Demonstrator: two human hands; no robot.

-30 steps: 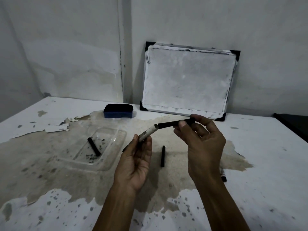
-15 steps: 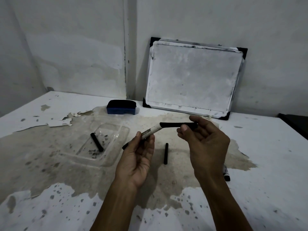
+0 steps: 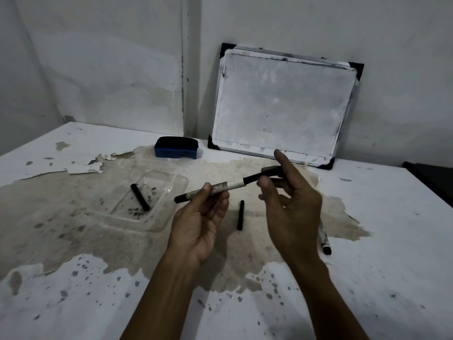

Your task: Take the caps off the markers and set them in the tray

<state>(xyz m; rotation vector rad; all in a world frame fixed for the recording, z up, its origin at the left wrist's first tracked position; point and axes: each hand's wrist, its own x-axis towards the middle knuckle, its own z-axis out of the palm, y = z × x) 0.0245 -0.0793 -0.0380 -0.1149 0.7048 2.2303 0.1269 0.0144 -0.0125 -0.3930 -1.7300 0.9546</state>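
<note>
My left hand point(image 3: 198, 222) grips the barrel of a white-and-black marker point(image 3: 220, 187) above the table, with its tail pointing left. The marker's black cap point(image 3: 257, 176) sits on its right end. My right hand point(image 3: 291, 204) is at that cap with loosened fingers: the index finger stands straight behind the cap and the thumb tip touches it from the front. A short black stick point(image 3: 241, 215) lies on the table between my hands.
A clear plastic tray point(image 3: 169, 212) at the left holds another black stick point(image 3: 139, 197). A blue eraser point(image 3: 176, 147) and a smudged whiteboard point(image 3: 282, 106) stand against the back wall. A second marker point(image 3: 324, 240) lies partly behind my right hand. The table's paint is peeling.
The cap has gone onto the marker's end, so the two now form one straight line. My right fingers have loosened and spread from their pinch on it. The view has shifted slightly.
</note>
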